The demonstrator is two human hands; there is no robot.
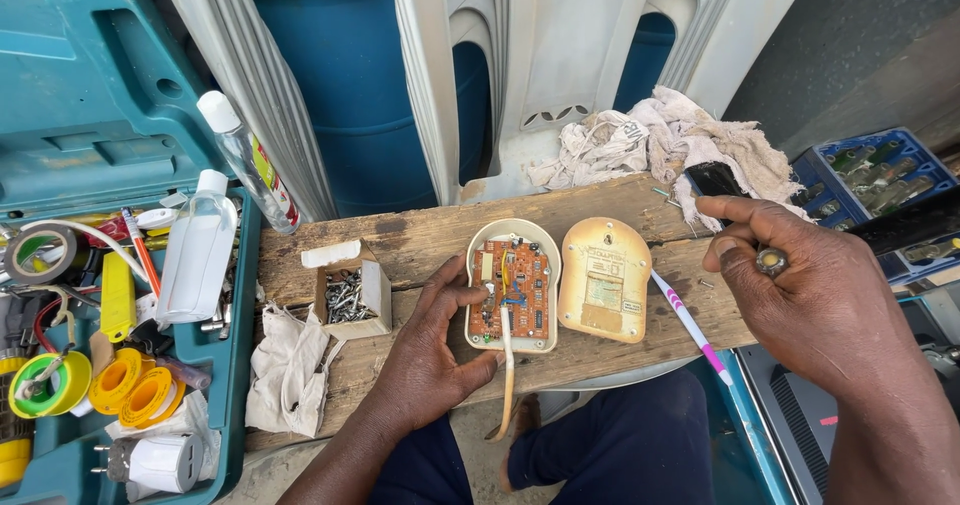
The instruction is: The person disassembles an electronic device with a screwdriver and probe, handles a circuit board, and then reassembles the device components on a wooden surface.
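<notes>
Head view:
- Left hand [425, 365]: fingers spread, steadying the opened casing [512, 285] on the wooden plank table [420, 240]; orange circuit board [517, 290] exposed inside.
- Back cover [604, 278]: already off, yellowed plastic, lying just beside the casing.
- Right hand [810, 295]: grip closed on a small round metal part [771, 260].
- Cord [507, 370]: cream, trailing off the edge.
- Toothbrush [690, 327], screw box [350, 297], rags [660, 135]: nearby.

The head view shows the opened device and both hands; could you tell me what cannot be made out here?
- Small round thing in the right hand: too small to identify; fingers cover most.
- Circuit board under the left hand: left edge hidden by fingers.
- Dark tool: partly behind the right hand.
- Cardboard box contents: too small to tell.
</notes>
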